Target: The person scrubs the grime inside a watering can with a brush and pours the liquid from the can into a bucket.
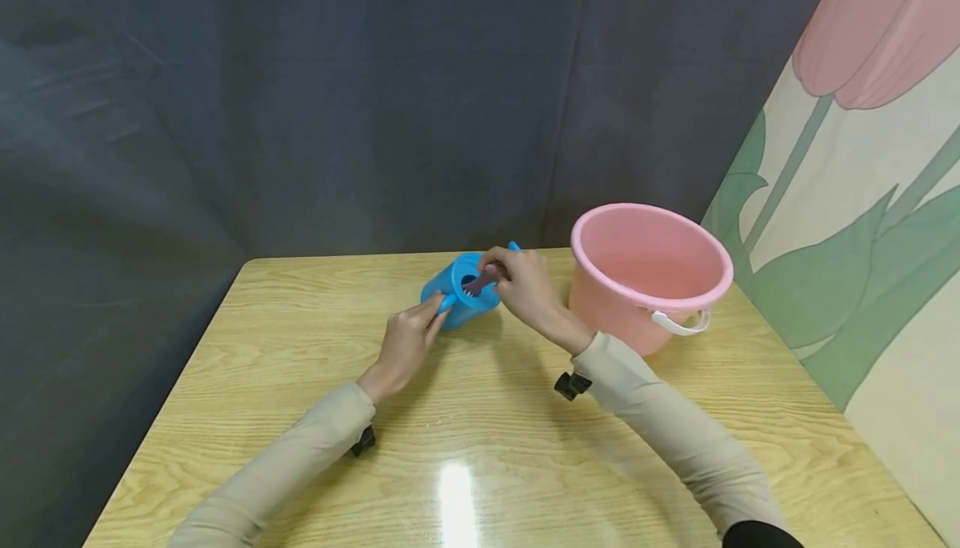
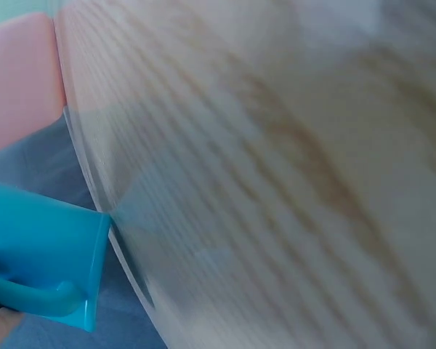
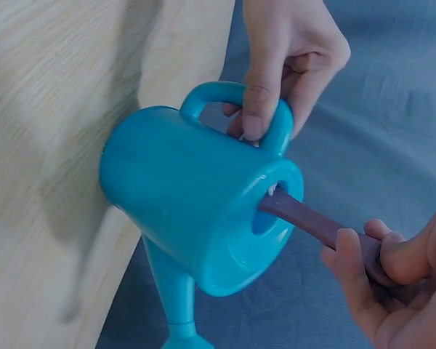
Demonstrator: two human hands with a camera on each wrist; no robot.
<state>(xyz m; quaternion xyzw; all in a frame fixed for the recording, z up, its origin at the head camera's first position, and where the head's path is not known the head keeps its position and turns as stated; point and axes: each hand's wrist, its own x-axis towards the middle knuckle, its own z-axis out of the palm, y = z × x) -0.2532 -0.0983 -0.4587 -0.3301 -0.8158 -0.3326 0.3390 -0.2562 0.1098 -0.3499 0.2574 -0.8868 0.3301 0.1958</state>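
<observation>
Nearest the right wrist camera, the right hand (image 3: 420, 314) pinches a small brush (image 3: 316, 222) by its dull purple-brown handle, thumb on one side and bent fingers on the other. White bristles show at the brush's far end, within the round opening of a blue plastic watering can (image 3: 182, 182). That can is tilted over the back part of the table, its opening turned toward the right hand and its spout (image 3: 171, 283) on the side away from the left hand. Whether its base touches the tabletop, I cannot tell.

The left hand (image 1: 405, 339) grips the can's looped handle (image 3: 214, 91), thumb laid over it and fingers curled around. Both forearms wear beige sleeves (image 1: 667, 423), with a small black device (image 1: 573, 385) by the right cuff and another by the left.

Just right of the right hand, a pink bucket (image 1: 606, 306) stands upright on the table (image 1: 300, 323), its white grip (image 1: 682, 329) hanging at the front. The table has a pale wood grain and a bright patch of glare. Dark blue-grey cloth (image 1: 375, 114) hangs behind, and pink tulips (image 1: 877, 31) with green leaves decorate the wall at right.
</observation>
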